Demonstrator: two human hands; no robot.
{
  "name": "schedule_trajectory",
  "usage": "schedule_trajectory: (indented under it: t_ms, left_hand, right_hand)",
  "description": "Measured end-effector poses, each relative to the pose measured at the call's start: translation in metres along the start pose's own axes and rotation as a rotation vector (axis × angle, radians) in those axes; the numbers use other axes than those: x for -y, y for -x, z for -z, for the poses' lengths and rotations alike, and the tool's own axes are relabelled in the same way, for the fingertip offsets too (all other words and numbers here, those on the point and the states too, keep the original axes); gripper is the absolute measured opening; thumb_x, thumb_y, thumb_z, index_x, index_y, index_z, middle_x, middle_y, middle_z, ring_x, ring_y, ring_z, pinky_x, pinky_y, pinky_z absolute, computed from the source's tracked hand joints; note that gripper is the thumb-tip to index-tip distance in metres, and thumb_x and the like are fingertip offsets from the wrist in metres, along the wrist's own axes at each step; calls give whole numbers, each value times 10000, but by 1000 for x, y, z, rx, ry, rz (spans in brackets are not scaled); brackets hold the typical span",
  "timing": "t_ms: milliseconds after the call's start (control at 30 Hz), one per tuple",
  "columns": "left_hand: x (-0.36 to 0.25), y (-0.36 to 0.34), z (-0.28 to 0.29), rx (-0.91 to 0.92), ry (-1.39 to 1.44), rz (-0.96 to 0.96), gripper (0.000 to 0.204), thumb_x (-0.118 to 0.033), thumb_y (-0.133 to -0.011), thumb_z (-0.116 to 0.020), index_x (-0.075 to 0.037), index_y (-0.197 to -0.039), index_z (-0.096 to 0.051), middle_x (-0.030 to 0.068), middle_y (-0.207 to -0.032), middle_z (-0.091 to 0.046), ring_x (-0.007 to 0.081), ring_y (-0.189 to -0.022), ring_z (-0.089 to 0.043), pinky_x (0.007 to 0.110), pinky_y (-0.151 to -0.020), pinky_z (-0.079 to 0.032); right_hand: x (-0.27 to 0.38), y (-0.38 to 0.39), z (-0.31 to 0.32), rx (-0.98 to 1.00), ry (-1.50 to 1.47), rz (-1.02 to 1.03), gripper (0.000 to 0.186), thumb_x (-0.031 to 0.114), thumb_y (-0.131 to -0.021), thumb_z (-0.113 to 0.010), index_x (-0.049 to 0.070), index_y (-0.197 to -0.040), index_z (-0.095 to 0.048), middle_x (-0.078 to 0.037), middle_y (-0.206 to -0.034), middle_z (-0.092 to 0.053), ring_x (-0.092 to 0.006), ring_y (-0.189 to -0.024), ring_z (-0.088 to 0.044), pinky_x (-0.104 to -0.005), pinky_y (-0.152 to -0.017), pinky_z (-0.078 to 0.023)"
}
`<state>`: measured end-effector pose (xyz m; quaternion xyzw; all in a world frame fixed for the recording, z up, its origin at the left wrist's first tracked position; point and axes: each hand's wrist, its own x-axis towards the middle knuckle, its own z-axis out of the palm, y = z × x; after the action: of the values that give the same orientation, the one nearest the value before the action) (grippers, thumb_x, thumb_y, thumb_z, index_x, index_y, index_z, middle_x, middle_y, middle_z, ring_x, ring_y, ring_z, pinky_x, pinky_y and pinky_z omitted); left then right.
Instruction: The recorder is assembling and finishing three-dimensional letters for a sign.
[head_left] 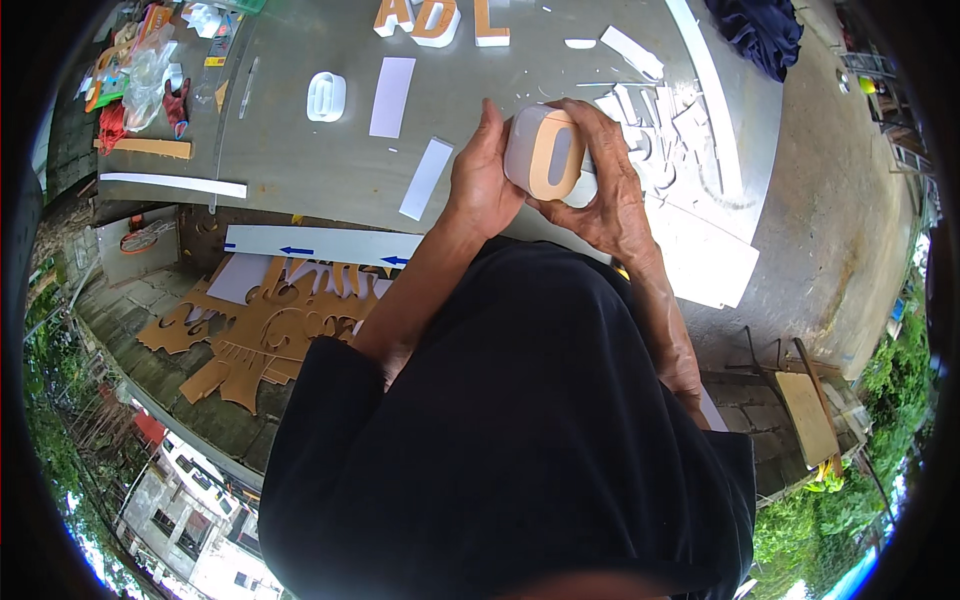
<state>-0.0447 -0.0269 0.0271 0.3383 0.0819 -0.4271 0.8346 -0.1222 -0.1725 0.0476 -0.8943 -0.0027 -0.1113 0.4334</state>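
Note:
Between my two hands, above the table's near edge, is an oval ring-shaped block letter [550, 155] with a tan face, white sides and a long opening through its middle. My left hand [484, 172] is closed against its white left side, one digit pointing up; some of its fingers are hidden behind the letter. Around the right side curls my right hand [612, 178], fingers along the far edge and thumb at the near edge. Several similar block letters [432, 22] stand at the far edge. A white oval piece [326, 97] sits to the left on the table.
White strips [392, 97] lie on the grey table [290, 165]. White offcuts [665, 125] are scattered right of my hands, beside a white sheet [715, 260]. Bags and tools [150, 75] clutter the far left. Cut tan board scraps [260, 330] lie below the table, dark cloth [757, 35] far right.

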Motion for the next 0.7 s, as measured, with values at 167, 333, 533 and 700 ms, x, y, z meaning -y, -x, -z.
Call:
schedule_trajectory:
  t_ms: [167, 333, 533, 700]
  left_hand:
    - [-3, 4, -3, 114, -88, -13, 953, -756, -957, -163, 22, -1457, -391, 126, -1418, -509, 252, -1341, -474, 445, -1108, -386]
    - [-1, 5, -6, 158, -145, -21, 977, -777, -940, -142, 6, -1473, -383, 126, -1446, -485, 246, -1370, -443, 438, -1122, -368]
    - [4, 6, -7, 138, -133, -41, 933, -746, -962, -154, 4, -1471, -375, 120, -1432, -500, 241, -1355, -467, 428, -1109, -396]
    - [7, 5, -6, 125, -99, -30, 853, -708, -986, -171, -30, -1450, -403, 98, -1393, -524, 214, -1329, -490, 406, -1091, -421]
  right_hand:
    - [2, 3, 4, -40, -128, -39, 1005, 102, -576, -925, 107, -1441, -415, -146, -1412, -508, -365, -1313, -483, -452, -1082, -443]
    - [4, 6, 7, -23, -107, -55, 1000, 90, -574, -920, 115, -1438, -416, -145, -1415, -504, -365, -1313, -478, -453, -1080, -457]
    - [2, 7, 6, -37, -96, -6, 1036, 169, -563, -943, 157, -1456, -420, -142, -1423, -495, -355, -1324, -485, -492, -1091, -443]
    - [11, 4, 10, -35, -103, 6, 974, 56, -594, -893, 107, -1434, -403, -148, -1403, -514, -366, -1302, -490, -457, -1072, -458]
